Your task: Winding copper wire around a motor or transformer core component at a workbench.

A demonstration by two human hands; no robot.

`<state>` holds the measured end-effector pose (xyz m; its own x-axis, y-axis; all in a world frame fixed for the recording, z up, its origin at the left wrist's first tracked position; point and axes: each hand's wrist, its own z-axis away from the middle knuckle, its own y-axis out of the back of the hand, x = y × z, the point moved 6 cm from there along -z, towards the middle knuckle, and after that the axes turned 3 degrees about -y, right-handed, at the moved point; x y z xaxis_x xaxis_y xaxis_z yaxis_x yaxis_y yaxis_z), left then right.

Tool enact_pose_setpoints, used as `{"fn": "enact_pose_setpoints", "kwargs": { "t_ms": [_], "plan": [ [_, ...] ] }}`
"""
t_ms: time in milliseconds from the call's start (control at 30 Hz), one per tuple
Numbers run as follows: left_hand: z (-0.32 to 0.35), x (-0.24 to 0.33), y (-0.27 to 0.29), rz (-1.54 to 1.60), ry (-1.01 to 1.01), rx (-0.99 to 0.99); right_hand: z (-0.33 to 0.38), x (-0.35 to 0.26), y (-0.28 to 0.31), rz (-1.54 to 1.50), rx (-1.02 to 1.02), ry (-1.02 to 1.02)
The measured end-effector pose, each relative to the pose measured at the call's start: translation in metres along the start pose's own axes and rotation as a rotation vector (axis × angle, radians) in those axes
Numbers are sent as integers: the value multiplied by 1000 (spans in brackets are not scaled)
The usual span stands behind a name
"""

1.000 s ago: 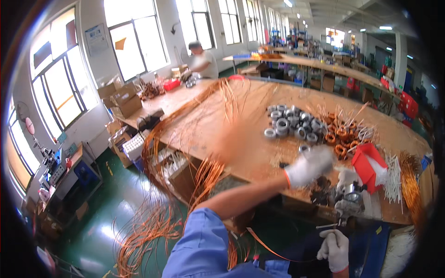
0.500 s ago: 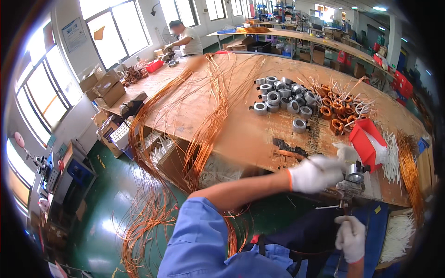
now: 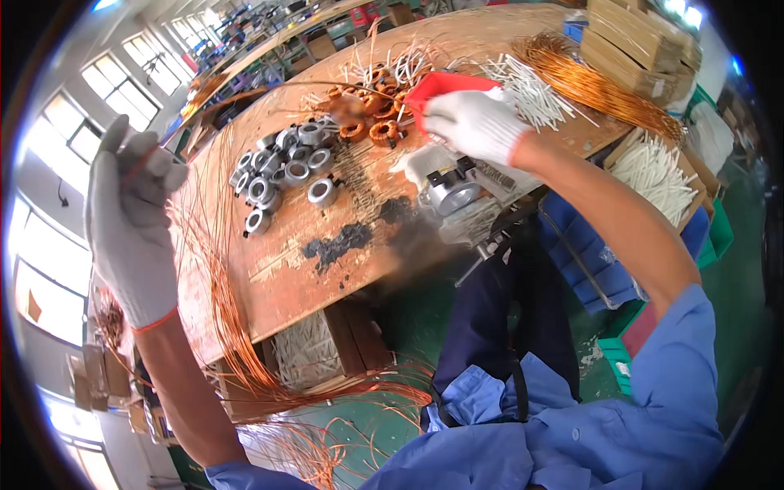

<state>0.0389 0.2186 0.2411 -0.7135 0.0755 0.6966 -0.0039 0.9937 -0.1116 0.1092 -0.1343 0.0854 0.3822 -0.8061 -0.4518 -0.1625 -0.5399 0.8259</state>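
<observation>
My left hand [image 3: 135, 224], in a white knit glove, is raised at the far left with its fingers partly curled. A thin copper wire [image 3: 245, 95] runs from it across the table top. My right hand [image 3: 475, 126], gloved too, is bent with its fingers together at the near side of a red bin [image 3: 445, 82]. What lies in its fingertips is hidden. Just below it, a grey metal ring-shaped fixture [image 3: 454, 196] sits in a small bench vise [image 3: 474, 229] at the table edge. The vise's bar handle [image 3: 472, 271] sticks out toward my legs.
Several grey metal rings [image 3: 296, 170] are grouped on the wooden table [image 3: 286, 253]. Behind them lie copper-wound ring coils [image 3: 384, 132]. White sleeves [image 3: 535, 91] and a copper wire bundle [image 3: 592, 82] are at the right. Loose copper wires [image 3: 224, 302] hang over the left edge.
My left hand has gone from beside the vise to the far left, raised. My right hand has risen from below the vise to the red bin. The view has turned right.
</observation>
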Motion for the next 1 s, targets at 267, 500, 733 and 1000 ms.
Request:
{"fn": "enact_pose_setpoints", "kwargs": {
  "t_ms": [267,500,733,1000],
  "plan": [
    [-37,-48,-29,-474,105,-248,-7,-2,-55,138,-586,27],
    [80,-208,-124,109,913,-294,137,32,-43,-159,-94,-359],
    [68,-256,-82,353,816,110,476,103,-102,144,-79,-295],
    [55,-250,-43,138,735,164,658,187,-112,298,-544,-888]
  ]
}}
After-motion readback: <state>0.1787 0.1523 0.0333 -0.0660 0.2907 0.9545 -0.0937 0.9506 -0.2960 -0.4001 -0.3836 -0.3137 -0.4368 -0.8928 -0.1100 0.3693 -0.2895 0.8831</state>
